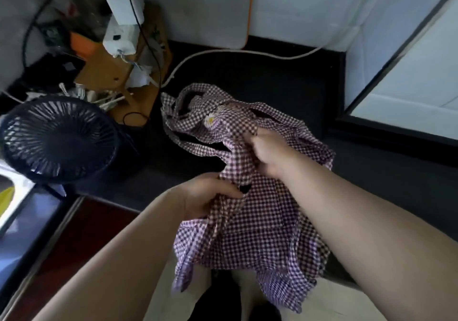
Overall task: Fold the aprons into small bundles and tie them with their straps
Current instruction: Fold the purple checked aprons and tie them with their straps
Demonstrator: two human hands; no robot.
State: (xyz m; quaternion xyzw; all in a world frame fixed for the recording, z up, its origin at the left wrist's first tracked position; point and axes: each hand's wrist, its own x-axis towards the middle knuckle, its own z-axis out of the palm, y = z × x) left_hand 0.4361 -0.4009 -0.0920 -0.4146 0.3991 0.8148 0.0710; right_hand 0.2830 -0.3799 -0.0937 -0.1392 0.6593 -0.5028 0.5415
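Left hand (210, 194) grips a fold of the checked apron (260, 226), thumb on top. Right hand (269, 154) is fisted round bunched cloth farther up. I record the apron right of the black fan (59, 137), its upper part crumpled on the dark surface (285, 80) and its lower part hanging off the edge. The straps (183, 112) lie loose on the fan side.

Apron (250, 221): between my hands, over the counter (272, 80) edge.
Fan (58, 137): left of apron.
Cable (238, 52): behind apron.

Black counter (272, 77): fan (58, 137), cable (235, 52), apron (260, 221)
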